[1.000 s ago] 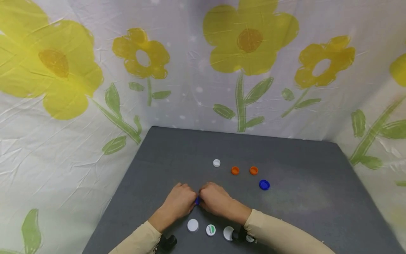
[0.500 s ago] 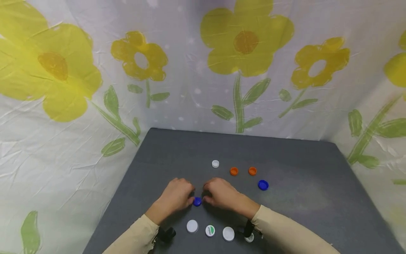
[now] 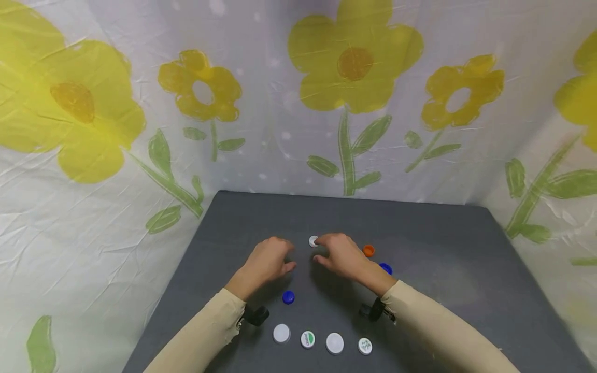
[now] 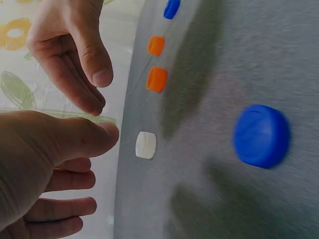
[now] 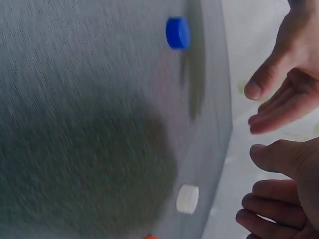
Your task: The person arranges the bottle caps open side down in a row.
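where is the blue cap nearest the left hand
In the head view, the blue bottle cap lies slightly left of centre, between the left hand and the leftmost white cap.

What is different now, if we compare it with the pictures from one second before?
The left hand and right hand let go of the nearer blue cap, which now lies on the table, and moved forward, toward the far white cap. The four mostly white near caps stayed in their row.
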Motion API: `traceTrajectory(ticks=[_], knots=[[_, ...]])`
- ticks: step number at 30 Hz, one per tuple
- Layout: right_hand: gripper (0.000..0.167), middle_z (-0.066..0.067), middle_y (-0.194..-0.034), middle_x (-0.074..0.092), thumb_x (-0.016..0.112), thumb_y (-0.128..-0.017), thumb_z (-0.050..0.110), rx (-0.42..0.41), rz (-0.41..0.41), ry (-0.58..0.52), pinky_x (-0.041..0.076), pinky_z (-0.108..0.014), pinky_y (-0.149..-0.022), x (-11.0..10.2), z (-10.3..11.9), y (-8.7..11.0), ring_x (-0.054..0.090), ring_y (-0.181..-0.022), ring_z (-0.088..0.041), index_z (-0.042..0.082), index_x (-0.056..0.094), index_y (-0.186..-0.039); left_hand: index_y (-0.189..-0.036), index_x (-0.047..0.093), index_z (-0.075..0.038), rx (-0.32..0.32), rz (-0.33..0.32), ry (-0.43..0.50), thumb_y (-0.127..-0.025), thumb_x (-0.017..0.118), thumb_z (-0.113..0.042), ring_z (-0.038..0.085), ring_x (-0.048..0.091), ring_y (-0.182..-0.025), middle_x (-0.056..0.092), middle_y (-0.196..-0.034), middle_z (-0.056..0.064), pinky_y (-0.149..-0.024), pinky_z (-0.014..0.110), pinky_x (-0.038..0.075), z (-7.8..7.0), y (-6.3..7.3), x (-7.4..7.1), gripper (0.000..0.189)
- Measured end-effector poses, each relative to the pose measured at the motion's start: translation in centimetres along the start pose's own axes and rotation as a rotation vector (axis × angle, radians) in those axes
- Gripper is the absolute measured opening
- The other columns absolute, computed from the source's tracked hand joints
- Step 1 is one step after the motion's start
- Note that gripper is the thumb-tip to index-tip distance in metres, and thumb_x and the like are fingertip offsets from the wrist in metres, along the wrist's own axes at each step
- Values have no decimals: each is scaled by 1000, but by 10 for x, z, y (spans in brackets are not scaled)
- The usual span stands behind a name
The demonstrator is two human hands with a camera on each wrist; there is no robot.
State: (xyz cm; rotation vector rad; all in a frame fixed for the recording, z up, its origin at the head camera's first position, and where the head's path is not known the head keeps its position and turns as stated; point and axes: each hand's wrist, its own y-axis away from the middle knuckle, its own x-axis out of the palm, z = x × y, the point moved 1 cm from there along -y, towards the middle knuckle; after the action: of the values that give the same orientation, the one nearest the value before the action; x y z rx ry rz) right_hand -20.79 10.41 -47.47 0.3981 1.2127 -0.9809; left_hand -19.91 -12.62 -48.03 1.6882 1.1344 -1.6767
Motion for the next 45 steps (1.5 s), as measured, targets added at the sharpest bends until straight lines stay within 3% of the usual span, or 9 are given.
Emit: traceTrajectory(ticks=[9, 17, 20, 23, 27, 31, 33, 40, 45], knots=[[36, -17, -121, 81, 89, -93, 19, 96, -7, 24, 63, -51, -94, 2, -21, -18, 78, -112, -35, -1, 80, -122, -101, 82, -11, -47, -24, 32, -89, 93, -30, 27, 78, -86, 82, -95, 5, -72, 47, 63, 1, -39, 8, 25], [32, -15, -120, 82, 86, -95, 17, 130, 1, 27, 63, -51, -95, 12, -36, -28, 78, -113, -36, -1, 81, -121, -118, 83, -5, -108, 2, 102, -91, 91, -25, 33, 80, -103, 83, -112, 12, -87, 50, 65, 7, -63, 32, 34], [32, -14, -116, 83, 87, -93, 20, 109, -18, 44, 63, -52, -90, 31, -58, -33, 79, -108, -35, 3, 82, -119, -118, 82, -4, -123, 19, 141, -91, 90, -22, 36, 80, -103, 83, -112, 15, -87, 52, 64, 10, -70, 42, 33], [31, -12, -112, 84, 89, -91, 25, 96, -46, 55, 63, -52, -85, 66, -94, -42, 80, -102, -34, 8, 84, -117, -115, 82, -5, -124, 22, 141, -90, 90, -22, 37, 79, -99, 83, -108, 15, -83, 55, 62, 20, -79, 63, 32], [26, -7, -107, 84, 90, -90, 28, 116, -53, 53, 63, -51, -81, 100, -125, -53, 80, -98, -31, 15, 86, -112, -107, 82, -10, -118, 34, 117, -88, 91, -26, 32, 78, -90, 81, -99, 11, -74, 53, 60, 44, -95, 113, 27], [20, -5, -103, 84, 89, -90, 29, 147, -26, 37, 63, -50, -81, 101, -116, -52, 79, -95, -29, 17, 87, -106, -100, 82, -16, -117, 68, 112, -91, 89, -33, 23, 76, -87, 80, -94, 3, -74, 46, 60, 59, -103, 146, 20], [17, -5, -102, 84, 88, -93, 30, 145, -11, 40, 62, -49, -81, 91, -103, -46, 79, -94, -29, 17, 87, -103, -99, 83, -18, -108, 54, 93, -93, 88, -34, 20, 76, -89, 80, -94, 0, -75, 45, 59, 58, -101, 147, 18], [4, 0, -94, 83, 85, -94, 32, 130, -71, 31, 61, -49, -68, 100, -107, -43, 78, -82, -27, 27, 86, -95, -90, 83, -12, -99, 33, 101, -95, 86, -19, 29, 77, -89, 81, -90, 7, -77, 49, 61, 13, -81, 81, 10], [8, -5, -97, 83, 86, -94, 26, 107, -64, 44, 61, -54, -71, 89, -97, -43, 79, -86, -32, 21, 86, -100, -94, 84, -15, -96, 30, 81, -97, 84, -21, 25, 78, -92, 82, -94, 4, -80, 44, 62, 8, -75, 74, 7]])
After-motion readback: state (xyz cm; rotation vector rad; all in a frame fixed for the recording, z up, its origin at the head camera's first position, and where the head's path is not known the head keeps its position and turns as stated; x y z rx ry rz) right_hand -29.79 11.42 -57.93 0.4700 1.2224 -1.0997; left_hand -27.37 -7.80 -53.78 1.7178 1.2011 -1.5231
